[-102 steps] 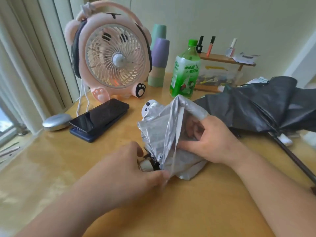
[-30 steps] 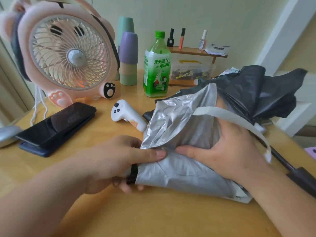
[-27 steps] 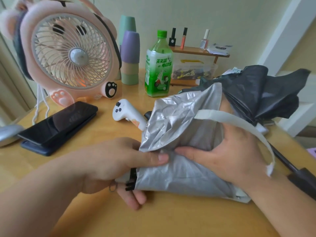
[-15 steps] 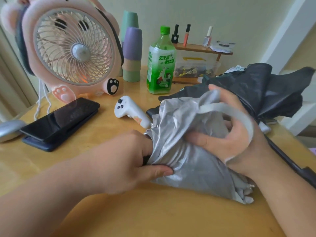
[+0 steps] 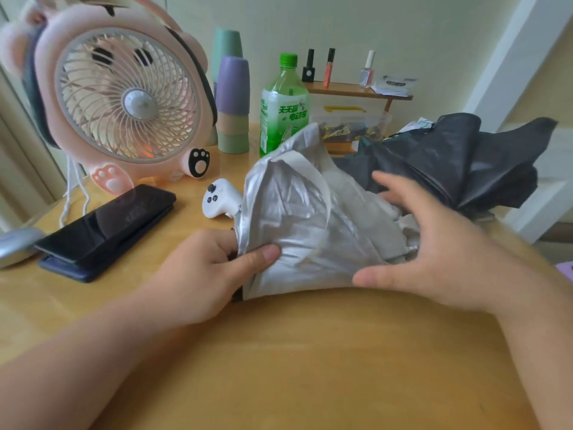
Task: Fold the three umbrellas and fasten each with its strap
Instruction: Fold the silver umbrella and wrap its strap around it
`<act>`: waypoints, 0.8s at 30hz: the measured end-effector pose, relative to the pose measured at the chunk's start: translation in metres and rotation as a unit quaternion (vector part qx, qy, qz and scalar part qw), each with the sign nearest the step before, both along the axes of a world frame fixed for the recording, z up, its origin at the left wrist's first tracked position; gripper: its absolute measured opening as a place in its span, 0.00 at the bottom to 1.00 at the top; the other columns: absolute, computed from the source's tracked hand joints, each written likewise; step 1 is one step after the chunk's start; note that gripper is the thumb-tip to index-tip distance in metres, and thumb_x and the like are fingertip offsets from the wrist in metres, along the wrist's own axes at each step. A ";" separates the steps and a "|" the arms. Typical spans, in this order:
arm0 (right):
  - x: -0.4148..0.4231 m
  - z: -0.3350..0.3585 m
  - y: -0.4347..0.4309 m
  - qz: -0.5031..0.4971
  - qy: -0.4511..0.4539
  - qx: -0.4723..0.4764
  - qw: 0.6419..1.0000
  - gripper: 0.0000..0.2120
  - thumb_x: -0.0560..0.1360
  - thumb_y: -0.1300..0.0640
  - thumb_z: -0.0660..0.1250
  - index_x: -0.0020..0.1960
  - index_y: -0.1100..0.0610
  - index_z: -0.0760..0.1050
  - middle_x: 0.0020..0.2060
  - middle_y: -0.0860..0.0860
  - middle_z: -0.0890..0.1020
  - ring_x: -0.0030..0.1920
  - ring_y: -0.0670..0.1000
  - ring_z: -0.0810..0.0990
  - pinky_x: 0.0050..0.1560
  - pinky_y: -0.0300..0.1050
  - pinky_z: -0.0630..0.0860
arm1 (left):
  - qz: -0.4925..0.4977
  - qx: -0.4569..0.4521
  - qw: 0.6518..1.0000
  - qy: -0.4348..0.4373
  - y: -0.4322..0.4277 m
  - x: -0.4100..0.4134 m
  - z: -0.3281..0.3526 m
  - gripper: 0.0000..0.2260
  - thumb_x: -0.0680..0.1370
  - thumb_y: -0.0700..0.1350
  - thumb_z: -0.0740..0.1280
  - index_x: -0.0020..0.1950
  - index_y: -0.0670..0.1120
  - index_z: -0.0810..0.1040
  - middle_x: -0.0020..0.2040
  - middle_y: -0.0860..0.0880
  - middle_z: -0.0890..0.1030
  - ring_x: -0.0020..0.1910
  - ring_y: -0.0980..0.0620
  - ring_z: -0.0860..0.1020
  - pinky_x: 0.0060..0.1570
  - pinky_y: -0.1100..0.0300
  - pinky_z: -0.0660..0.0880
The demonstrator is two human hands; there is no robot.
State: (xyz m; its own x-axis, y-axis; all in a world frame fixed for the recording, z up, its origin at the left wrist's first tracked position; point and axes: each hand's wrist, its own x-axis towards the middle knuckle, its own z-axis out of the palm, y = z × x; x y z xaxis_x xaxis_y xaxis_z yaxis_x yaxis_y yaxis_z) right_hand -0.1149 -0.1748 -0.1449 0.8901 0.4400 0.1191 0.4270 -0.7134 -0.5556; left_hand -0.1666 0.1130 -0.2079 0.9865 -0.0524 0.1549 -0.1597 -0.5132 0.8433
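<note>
Wooden desk point(image 5: 310, 352), silver umbrella point(image 5: 294, 218) lying just in front of the green bottle point(image 5: 283, 110): left hand point(image 5: 201, 274) is still pinching the bunched canopy while right hand point(image 5: 434, 243) is letting go, fingers spreading, leaving the strap point(image 5: 326, 197) loose and the fastening pending.

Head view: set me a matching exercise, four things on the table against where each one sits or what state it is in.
Things:
1 silver umbrella
2 black umbrella
3 phone
4 bottle

Places or states:
A upright beside the stacked cups
B gripped at one end by the left hand
C flat in front of the fan
D heaped loose beyond the right hand

Pairs: 1-B, 2-D, 3-C, 4-A.
</note>
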 end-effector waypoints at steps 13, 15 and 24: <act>0.012 -0.021 0.004 0.047 -0.028 -0.114 0.992 0.31 0.60 0.34 0.81 0.59 0.39 0.76 0.52 0.34 0.82 0.52 0.38 0.80 0.51 0.42 0.80 | -0.124 0.258 0.895 -0.343 0.013 0.005 -0.011 0.20 0.85 0.49 0.55 0.39 0.44 0.80 0.37 0.47 0.80 0.38 0.51 0.74 0.39 0.64 0.72; 0.016 -0.025 0.002 0.062 -0.022 -0.137 0.988 0.30 0.61 0.33 0.79 0.57 0.42 0.75 0.51 0.36 0.82 0.51 0.40 0.80 0.50 0.49 0.81 | -0.126 0.257 0.900 -0.328 0.011 0.002 -0.009 0.23 0.85 0.51 0.54 0.39 0.44 0.81 0.39 0.49 0.81 0.40 0.58 0.72 0.40 0.69 0.70; 0.022 -0.026 -0.009 0.161 0.120 -0.142 0.969 0.52 0.54 0.36 0.85 0.71 0.33 0.62 0.65 0.31 0.75 0.65 0.38 0.75 0.67 0.46 0.74 | -0.246 0.203 0.935 -0.156 0.012 -0.020 0.005 0.14 0.85 0.59 0.54 0.62 0.62 0.77 0.64 0.70 0.74 0.65 0.67 0.73 0.61 0.74 0.68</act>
State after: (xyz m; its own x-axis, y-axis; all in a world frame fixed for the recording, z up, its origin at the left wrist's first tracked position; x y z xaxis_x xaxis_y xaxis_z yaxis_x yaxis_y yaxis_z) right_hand -0.0929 -0.1836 -0.1709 0.6884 0.6840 -0.2412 0.5349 -0.7034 -0.4680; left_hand -0.1867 0.1245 -0.2031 0.7384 -0.6044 0.2992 -0.6655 -0.5813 0.4682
